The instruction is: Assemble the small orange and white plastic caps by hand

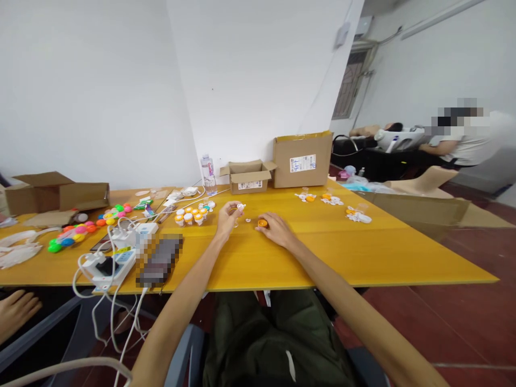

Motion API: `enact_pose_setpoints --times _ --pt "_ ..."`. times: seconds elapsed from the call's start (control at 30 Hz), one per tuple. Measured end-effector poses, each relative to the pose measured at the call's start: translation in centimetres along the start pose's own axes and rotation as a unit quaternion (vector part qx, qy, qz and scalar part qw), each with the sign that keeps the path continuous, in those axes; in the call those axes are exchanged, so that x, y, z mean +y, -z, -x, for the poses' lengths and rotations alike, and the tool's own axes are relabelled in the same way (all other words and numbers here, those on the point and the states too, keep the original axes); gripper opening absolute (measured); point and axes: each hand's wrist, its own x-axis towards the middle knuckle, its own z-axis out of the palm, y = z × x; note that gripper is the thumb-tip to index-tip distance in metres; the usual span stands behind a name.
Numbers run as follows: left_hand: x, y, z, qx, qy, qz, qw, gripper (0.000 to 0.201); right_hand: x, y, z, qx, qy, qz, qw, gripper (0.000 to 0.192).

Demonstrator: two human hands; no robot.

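My left hand is raised a little above the yellow table, pinching a small white plastic part between thumb and fingers. My right hand rests on the table with its fingertips on a small orange cap. A tiny white piece lies between the two hands. Just left of my left hand stands a cluster of several small white-and-orange assembled pieces.
Small cardboard box, larger box and a water bottle stand at the table's back. White and orange parts lie right. Colourful caps, power strip with cables, open box left. Another person's hand lower left; a seated person far right.
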Motion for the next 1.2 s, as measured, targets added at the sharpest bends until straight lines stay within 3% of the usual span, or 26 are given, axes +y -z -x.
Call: enact_pose_setpoints --times 0.2,0.33,0.43,0.7,0.83,1.0,1.2 --pt "-0.2 0.2 -0.2 -0.01 -0.011 0.001 1.0 0.025 -1.6 0.0 -1.1 0.001 0.071 0.096 0.993 0.026" --pt "-0.4 0.2 -0.4 -0.009 -0.014 -0.004 1.0 0.023 -3.0 -0.2 -2.1 -0.061 0.096 0.144 0.983 0.018" --pt "-0.6 0.3 -0.5 -0.009 -0.019 -0.013 1.0 0.022 -3.6 -0.6 -2.4 -0.093 0.092 0.179 0.975 0.023" --pt "-0.9 0.4 -0.5 -0.033 -0.043 -0.044 0.998 0.025 -3.7 -0.4 -1.5 -0.073 0.105 0.204 0.971 0.026" --pt "-1.1 0.3 -0.5 -0.048 -0.048 -0.059 0.996 0.026 -3.5 -0.3 -1.2 -0.047 0.095 0.149 0.983 0.023" --pt "-1.0 0.1 -0.4 -0.088 -0.076 -0.063 0.991 0.028 -2.6 -0.3 -1.3 0.049 0.063 0.005 0.997 0.025" --pt "-0.8 0.0 0.0 -0.113 -0.063 -0.073 0.989 0.03 -1.6 0.4 -1.9 0.132 0.009 -0.191 0.973 0.021"
